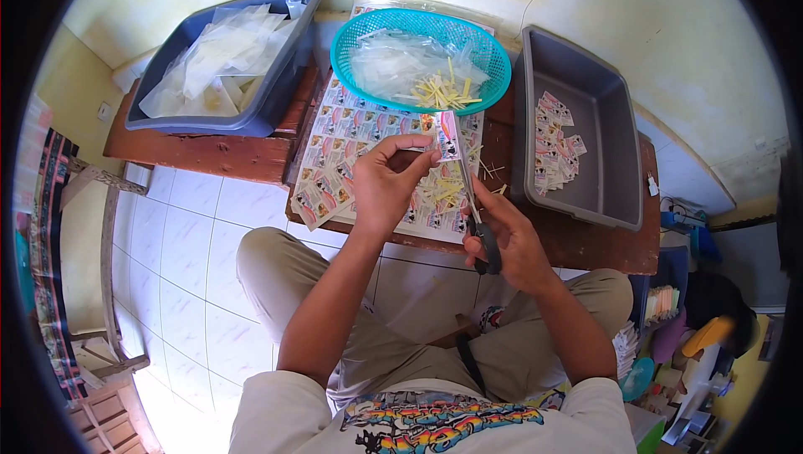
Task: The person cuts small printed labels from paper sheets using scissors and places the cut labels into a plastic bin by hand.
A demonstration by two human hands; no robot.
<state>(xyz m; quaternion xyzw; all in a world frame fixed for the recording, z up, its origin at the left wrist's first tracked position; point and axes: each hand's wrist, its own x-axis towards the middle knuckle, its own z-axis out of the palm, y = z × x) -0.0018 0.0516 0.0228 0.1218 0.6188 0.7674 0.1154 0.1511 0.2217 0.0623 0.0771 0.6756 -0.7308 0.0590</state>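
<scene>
Between thumb and fingers, my left hand [389, 178] pinches a small printed label [447, 134] over the table. My right hand [512, 241] grips black-handled scissors [488, 245], whose blades point up along the label's right edge. Whether the blades are touching the paper is hard to tell. Beneath both hands lie printed label sheets [335, 136], with thin yellowish paper strips [443, 194] scattered over them. Just beyond the label stands a turquoise mesh basket [337, 56] holding clear plastic bags [389, 65] and more yellow strips [443, 90].
A grey tub [615, 144] at the right holds a pile of cut labels [554, 148]. On the left, a blue-grey tub [259, 115] is heaped with translucent plastic bags [226, 52]. Both tubs stand on brown wooden tables [209, 153] against the wall. Stacked household items [669, 353] fill the lower right.
</scene>
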